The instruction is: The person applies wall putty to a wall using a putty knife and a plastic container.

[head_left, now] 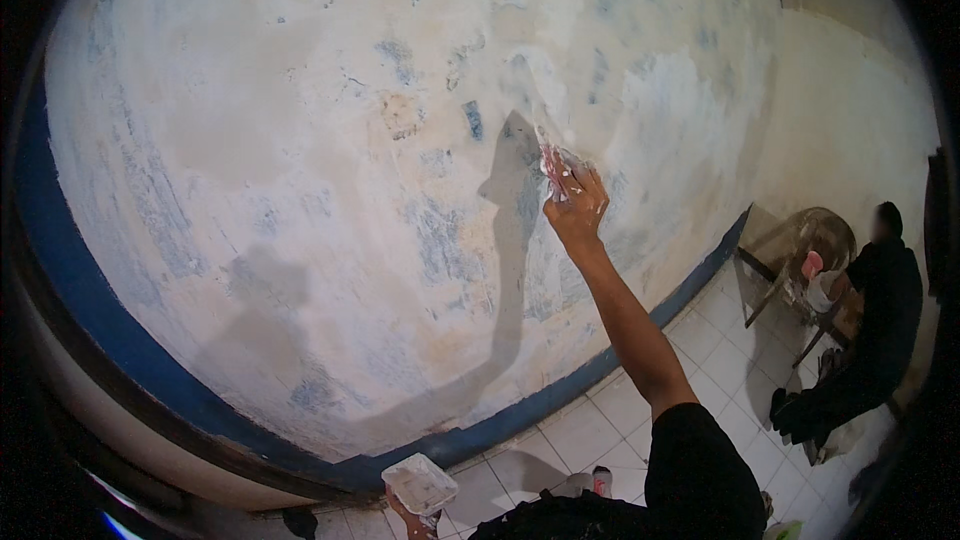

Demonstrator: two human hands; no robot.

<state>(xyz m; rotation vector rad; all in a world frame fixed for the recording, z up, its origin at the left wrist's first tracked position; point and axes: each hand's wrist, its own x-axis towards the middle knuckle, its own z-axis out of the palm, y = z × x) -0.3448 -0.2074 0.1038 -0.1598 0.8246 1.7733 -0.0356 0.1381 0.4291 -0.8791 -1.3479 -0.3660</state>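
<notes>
My right arm reaches up to the patchy white and blue wall (300, 110); my right hand (573, 200) grips a putty knife (550, 162) with a pinkish handle and white smears, held at the wall beside a wet white streak. White flecks mark my fingers. The blade is hard to make out. Low at the bottom, my left hand (410, 517) holds a shallow pale plastic container (419, 483) with white residue inside.
A blue band (470, 440) edges the wall above a white tiled floor (570, 437). At right, a person in dark clothes (880, 310) bends by a round-topped stained wooden stool or table (830, 225), near a pink object (811, 262). The wall turns a corner there.
</notes>
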